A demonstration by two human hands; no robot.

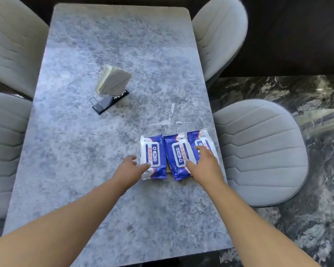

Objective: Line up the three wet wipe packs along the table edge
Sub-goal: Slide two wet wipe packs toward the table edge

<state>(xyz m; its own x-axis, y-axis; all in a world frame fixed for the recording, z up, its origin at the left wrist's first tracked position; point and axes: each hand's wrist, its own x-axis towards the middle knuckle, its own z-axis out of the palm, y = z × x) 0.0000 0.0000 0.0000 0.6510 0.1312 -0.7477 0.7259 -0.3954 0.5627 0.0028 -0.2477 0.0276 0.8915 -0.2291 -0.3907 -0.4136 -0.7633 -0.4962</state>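
Three blue and white wet wipe packs lie side by side near the right edge of the grey marble table [85, 170]. The left pack [152, 151] has my left hand [130, 165] at its near left corner, thumb touching its lid. Beside it lies the middle pack [178, 151], its side against the right pack [201, 139], which sits closest to the table edge. My right hand [203, 164] lies with spread fingers on top of the middle and right packs and hides their near ends. Neither hand grips a pack.
A napkin holder [112, 87] with white napkins stands at the table's middle. Two grey padded chairs [258, 151] stand along the right side and two [6, 151] along the left. Dark marble floor lies to the right.
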